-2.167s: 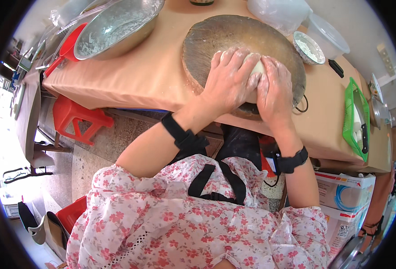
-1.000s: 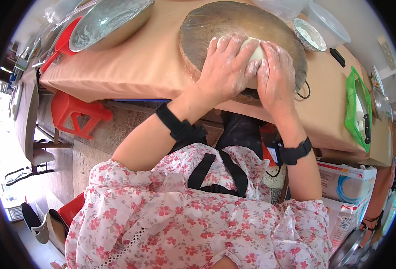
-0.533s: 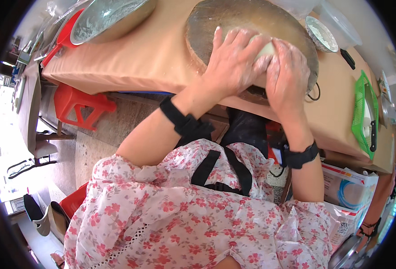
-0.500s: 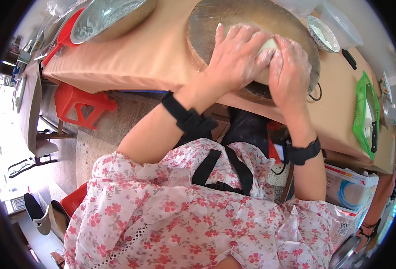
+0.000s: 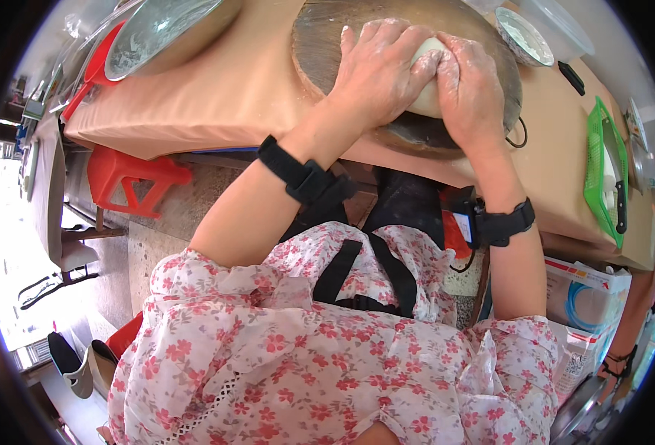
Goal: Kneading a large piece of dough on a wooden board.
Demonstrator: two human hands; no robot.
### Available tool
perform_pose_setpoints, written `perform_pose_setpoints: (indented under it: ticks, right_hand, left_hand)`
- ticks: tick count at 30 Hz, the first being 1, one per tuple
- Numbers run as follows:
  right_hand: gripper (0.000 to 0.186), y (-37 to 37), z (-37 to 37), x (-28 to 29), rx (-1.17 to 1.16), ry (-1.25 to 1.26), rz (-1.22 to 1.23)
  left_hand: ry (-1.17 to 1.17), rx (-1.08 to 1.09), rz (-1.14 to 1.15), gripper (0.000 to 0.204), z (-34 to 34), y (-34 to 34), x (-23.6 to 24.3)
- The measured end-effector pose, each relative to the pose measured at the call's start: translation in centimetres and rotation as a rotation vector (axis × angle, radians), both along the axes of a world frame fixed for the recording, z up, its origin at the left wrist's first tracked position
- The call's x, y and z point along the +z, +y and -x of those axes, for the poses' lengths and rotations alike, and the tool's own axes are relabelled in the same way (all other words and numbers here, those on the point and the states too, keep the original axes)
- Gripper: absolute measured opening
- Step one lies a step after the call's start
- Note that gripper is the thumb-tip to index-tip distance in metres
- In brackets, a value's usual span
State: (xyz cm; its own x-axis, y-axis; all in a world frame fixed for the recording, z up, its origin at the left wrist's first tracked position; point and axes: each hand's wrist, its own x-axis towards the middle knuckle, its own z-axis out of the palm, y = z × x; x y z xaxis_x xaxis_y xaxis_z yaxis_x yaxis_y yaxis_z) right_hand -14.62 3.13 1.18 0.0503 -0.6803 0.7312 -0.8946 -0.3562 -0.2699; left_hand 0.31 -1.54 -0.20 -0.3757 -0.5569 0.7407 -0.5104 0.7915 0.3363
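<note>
A pale, smooth lump of dough (image 5: 427,101) lies on a round wooden board (image 5: 325,46) at the table's near side. My left hand (image 5: 381,73) is over the dough's left side, its fingers reaching forward and its thumb pressed onto the top. From the right, my right hand (image 5: 470,90) wraps the dough, with its thumb beside the left one. White flour coats the fingers of both hands. Part of the dough is hidden beneath my palms, and the far fingertips are partly covered.
Left of the board stand a large metal bowl (image 5: 165,41) and a red dipper (image 5: 99,65). A bowl of flour (image 5: 524,37) sits beyond it on the right, near a black object (image 5: 571,78). A green basket (image 5: 602,174) holds a black-handled knife (image 5: 621,206). A red stool (image 5: 131,178) stands below.
The whole view has shifted slightly, so the board and table sit a little higher and more left. Both hands stay on the dough, and more of its near side shows between them.
</note>
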Motion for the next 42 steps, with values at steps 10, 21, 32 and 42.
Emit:
perform_pose_setpoints:
  ticks: [10,21,32,42]
  right_hand:
    - [0.031,1.4,-0.9,-0.6,-0.058,0.047,0.069]
    - [0.041,4.1,-2.8,0.6,0.189,-0.021,0.182]
    - [0.048,9.3,-7.3,-0.2,0.854,-1.049,-0.868]
    - [0.026,10.7,-8.6,1.2,0.616,-1.237,-1.165]
  left_hand:
    - [-0.01,-0.012,0.07,0.034,-0.6,1.0,-0.3]
    - [0.313,0.029,0.021,0.033,-0.5,-0.5,-0.2]
    - [1.01,-0.293,-0.441,0.028,-0.3,-1.6,4.7]
    - [0.22,-0.13,0.477,0.042,-1.0,0.0,5.5]
